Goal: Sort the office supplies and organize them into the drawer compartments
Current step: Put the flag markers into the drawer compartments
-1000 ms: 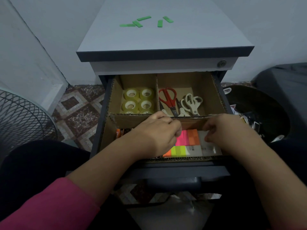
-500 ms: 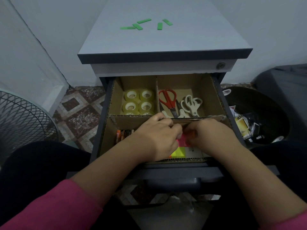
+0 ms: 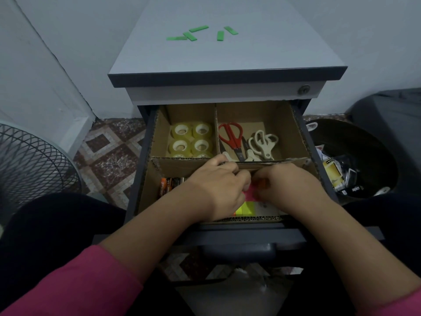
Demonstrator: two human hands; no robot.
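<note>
The open drawer holds a cardboard divider. Several tape rolls fill the back left compartment. Red scissors and cream scissors lie in the back right one. Batteries lie in the front left compartment. Both hands are in the front right compartment over the bright sticky notes. My left hand and my right hand meet with curled fingers on the pink and orange notes, which they mostly hide.
Several green strips lie on the cabinet top. A black bin with packaging scraps stands at the right. A wire fan guard stands at the left. A tiled floor shows below the wall.
My right hand has moved left across the sticky notes to meet my left hand, covering most of the pink and orange pads. My left hand has stayed in place.
</note>
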